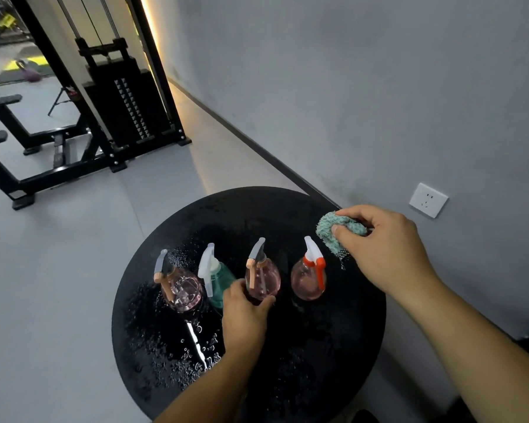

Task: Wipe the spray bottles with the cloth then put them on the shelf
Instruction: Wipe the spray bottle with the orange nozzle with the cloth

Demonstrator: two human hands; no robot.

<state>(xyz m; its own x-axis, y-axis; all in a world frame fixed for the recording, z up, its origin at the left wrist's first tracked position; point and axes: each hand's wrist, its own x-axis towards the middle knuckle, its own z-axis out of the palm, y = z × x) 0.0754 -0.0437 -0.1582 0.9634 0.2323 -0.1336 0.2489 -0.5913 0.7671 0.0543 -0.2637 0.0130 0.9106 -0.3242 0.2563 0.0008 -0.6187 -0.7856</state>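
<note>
Several spray bottles stand in a row on a round black table [333,346]. From the left: a pink bottle with a grey-and-peach trigger [182,288], a teal bottle with a white trigger [219,280], a second pink bottle [264,277], and a pink bottle with a white-and-red trigger [309,277]. My left hand [245,312] grips the base of the second pink bottle. My right hand [385,251] holds a bunched teal cloth [333,232] above the table's far right edge, beside the red-trigger bottle.
Water drops cover the table's left half [171,355]. A grey wall with a white socket [428,199] runs along the right. A black weight machine [119,99] and bench frame [22,141] stand on the grey floor at the back left. No shelf is in view.
</note>
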